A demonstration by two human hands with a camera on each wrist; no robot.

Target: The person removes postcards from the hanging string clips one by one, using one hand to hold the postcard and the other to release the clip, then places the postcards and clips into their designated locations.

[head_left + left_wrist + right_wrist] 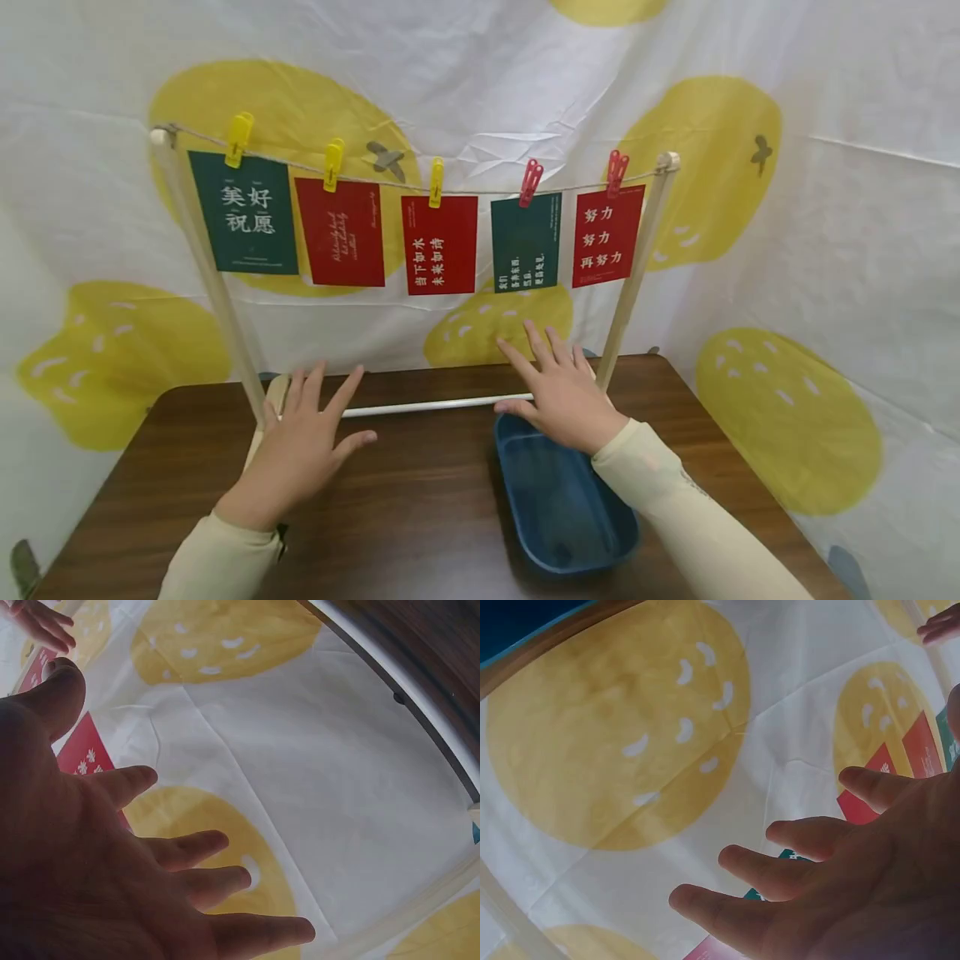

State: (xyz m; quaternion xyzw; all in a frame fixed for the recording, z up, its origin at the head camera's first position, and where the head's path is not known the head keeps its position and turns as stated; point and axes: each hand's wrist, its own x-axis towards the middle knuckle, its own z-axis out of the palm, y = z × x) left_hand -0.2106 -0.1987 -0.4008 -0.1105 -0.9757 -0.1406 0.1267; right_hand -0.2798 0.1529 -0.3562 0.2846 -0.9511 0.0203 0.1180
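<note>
Both hands are held out with fingers spread and nothing in them. My left hand (303,446) is in front of the left foot of a wooden frame (208,275). Above the back of the blue tray (570,500), my right hand (562,396) reaches toward the frame's right post. A string (288,158) runs between the posts. Clipped along it hang a green card (247,242), a red card (341,262), a second red card (457,225), a narrower green card (517,237) and a red card (600,221) at the right end.
Yellow clothespins (238,140) hold the three left cards; red clothespins (531,183) hold the two right ones. A white rod (435,406) joins the frame's feet low down. The brown table (405,517) backs onto a white cloth with yellow lemons (787,417).
</note>
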